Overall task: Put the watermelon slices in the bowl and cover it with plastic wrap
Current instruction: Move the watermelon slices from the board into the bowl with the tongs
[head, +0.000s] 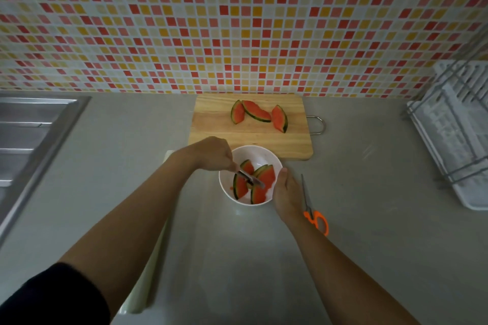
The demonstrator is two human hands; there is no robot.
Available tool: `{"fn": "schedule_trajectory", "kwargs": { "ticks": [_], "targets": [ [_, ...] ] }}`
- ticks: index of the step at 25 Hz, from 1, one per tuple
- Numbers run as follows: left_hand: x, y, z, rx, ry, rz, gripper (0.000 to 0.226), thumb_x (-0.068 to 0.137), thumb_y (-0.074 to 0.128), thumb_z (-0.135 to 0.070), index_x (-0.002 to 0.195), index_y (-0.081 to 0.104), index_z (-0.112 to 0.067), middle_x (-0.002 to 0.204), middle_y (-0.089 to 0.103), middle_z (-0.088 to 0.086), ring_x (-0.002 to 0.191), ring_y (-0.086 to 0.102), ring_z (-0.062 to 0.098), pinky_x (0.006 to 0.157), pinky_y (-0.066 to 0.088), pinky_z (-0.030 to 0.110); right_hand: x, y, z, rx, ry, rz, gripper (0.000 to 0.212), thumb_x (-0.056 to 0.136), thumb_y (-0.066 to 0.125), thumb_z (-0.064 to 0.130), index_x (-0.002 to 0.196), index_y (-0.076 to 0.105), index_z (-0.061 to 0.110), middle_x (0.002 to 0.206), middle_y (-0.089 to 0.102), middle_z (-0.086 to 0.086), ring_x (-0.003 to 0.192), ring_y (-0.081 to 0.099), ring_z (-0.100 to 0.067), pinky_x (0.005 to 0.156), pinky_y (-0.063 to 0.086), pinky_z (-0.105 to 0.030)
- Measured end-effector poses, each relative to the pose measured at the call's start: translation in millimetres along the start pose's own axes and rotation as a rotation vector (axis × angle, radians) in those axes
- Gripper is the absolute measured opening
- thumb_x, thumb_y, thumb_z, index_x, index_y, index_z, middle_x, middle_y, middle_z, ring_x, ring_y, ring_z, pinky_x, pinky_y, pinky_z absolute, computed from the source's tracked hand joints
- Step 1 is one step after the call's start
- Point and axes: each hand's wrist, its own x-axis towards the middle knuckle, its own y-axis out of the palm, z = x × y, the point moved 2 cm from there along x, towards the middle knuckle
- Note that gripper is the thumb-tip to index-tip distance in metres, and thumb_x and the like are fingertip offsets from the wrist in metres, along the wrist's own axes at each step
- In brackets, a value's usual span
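Note:
A white bowl [260,154] stands on the grey counter just in front of a wooden cutting board [211,124]. Several watermelon slices [266,177] with green rind lie in the bowl. Three more slices [257,112] rest on the board's far half. My left hand [214,154] is at the bowl's left rim, closed on metal tongs [250,179] whose tips reach in among the slices. My right hand [286,192] cups the bowl's right side. A long pale box or roll, probably the plastic wrap [148,272], lies under my left forearm, mostly hidden.
Orange-handled scissors [315,216] lie right of my right hand. A steel sink [29,134] is at the left, a white dish rack [456,134] at the right. A tiled wall rises behind the board.

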Motion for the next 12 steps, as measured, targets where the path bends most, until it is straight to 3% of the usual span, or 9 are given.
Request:
{"fn": "schedule_trajectory", "kwargs": {
  "ticks": [5, 9, 12],
  "targets": [
    [-11.4, -27.8, 16.7, 0.032, -0.040, -0.086, 0.055, 0.087, 0.053, -0.053, 0.086, 0.072, -0.001, 0.084, 0.068, 0.013, 0.076, 0.056, 0.020, 0.066, 0.040, 0.027, -1.5, 5.1, -4.4, 0.075, 0.070, 0.025, 0.054, 0.097, 0.022, 0.045, 0.122, 0.057, 0.011, 0.118, 0.063, -0.010, 0.111, 0.057, -0.028, 0.100, 0.044, -0.043],
    [-4.3, -49.4, 46.4, -0.117, -0.185, -0.426, 0.047, 0.091, 0.053, -0.046, 0.090, 0.072, -0.003, 0.086, 0.067, 0.009, 0.083, 0.059, 0.025, 0.066, 0.037, 0.028, -0.8, 8.6, -8.3, 0.177, 0.146, 0.009, 0.054, 0.093, 0.026, 0.054, 0.111, 0.062, 0.018, 0.105, 0.065, -0.001, 0.102, 0.060, -0.023, 0.097, 0.047, -0.045],
    [17.2, -29.1, 51.9, -0.264, -0.384, -0.579, 0.044, 0.093, 0.051, -0.043, 0.073, 0.062, -0.005, 0.065, 0.053, 0.004, 0.059, 0.049, 0.018, 0.052, 0.033, 0.024, -2.3, 8.4, -8.0, 0.174, 0.163, -0.011, 0.058, 0.092, 0.025, 0.055, 0.119, 0.061, 0.018, 0.114, 0.066, -0.004, 0.106, 0.060, -0.022, 0.099, 0.046, -0.045]
  ]
}}
